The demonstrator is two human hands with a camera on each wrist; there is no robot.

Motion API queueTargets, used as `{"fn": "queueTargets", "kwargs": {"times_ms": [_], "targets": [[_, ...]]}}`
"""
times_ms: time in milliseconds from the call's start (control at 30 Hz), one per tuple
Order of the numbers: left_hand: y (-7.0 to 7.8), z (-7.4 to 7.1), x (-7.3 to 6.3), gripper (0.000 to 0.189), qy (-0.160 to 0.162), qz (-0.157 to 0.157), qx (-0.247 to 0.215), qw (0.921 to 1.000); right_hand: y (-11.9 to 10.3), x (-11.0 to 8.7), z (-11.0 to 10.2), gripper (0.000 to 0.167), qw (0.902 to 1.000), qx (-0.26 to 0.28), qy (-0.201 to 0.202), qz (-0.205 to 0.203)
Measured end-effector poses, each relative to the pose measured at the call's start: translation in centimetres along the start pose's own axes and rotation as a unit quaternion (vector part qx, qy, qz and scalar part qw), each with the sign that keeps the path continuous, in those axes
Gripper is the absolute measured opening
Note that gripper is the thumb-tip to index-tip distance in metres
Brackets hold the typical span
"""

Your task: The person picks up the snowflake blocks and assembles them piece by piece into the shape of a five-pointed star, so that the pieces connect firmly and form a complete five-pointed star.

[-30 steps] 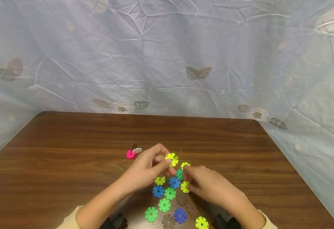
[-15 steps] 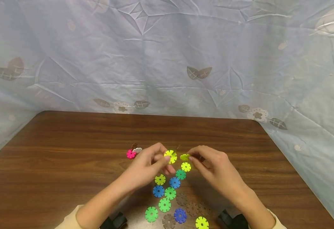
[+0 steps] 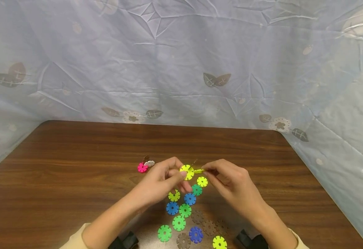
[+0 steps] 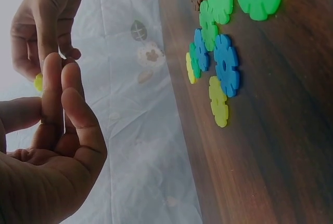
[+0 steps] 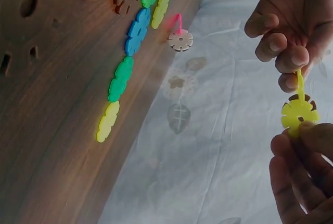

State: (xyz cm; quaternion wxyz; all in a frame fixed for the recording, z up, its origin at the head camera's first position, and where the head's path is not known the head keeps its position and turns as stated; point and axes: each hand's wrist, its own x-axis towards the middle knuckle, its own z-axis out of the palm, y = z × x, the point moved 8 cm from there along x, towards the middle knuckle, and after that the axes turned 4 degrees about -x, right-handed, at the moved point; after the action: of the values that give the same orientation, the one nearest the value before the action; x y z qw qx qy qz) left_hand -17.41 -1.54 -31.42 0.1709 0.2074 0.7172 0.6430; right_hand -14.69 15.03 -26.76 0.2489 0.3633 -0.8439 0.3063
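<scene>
Between the thumb and fingers of my left hand (image 3: 165, 176), a yellow notched disc (image 3: 187, 172) is pinched upright. A brown disc (image 3: 194, 162) shows edge-on behind it. My right hand (image 3: 231, 176) pinches a second yellow notched disc (image 5: 296, 115), nearly flat and edge-on in the head view. Its rim meets the right edge of the left hand's disc, and the two stand crosswise in the right wrist view. Both hands are raised over the table. In the left wrist view, the left fingers (image 4: 78, 104) hide most of the held pieces.
Below the hands, several loose notched discs lie on the wooden table (image 3: 75, 193), among them a blue disc (image 3: 172, 208), a green disc (image 3: 164, 233) and a brown disc (image 3: 183, 240). A joined pink, white and brown piece (image 3: 142, 167) sits left of the left hand. A patterned curtain (image 3: 181, 69) hangs behind.
My right hand has picked up a yellow disc from the table, lifted it and brought it leftward against the left hand's disc. The left hand has barely moved.
</scene>
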Motion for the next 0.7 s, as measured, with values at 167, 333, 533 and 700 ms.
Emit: {"fn": "queueTargets", "kwargs": {"times_ms": [167,333,533,700], "targets": [[0.3,0.0,0.0,0.018,-0.005,0.001,0.006,1.0,-0.4,0.2,0.1,0.03,0.9997,-0.002,-0.001,-0.023],[0.7,0.1,0.1,0.017,-0.016,0.013,-0.005,0.9998,-0.8,0.3,-0.2,0.007,0.9985,-0.011,0.012,-0.053],[1.1,0.2,0.3,0.014,-0.03,0.031,-0.013,0.999,-1.6,0.6,-0.3,0.027,0.9961,-0.018,0.027,-0.083],[1.2,0.1,0.3,0.014,-0.029,0.033,-0.017,0.9989,-1.7,0.7,-0.2,0.025,0.9959,-0.021,0.036,-0.08]]}}
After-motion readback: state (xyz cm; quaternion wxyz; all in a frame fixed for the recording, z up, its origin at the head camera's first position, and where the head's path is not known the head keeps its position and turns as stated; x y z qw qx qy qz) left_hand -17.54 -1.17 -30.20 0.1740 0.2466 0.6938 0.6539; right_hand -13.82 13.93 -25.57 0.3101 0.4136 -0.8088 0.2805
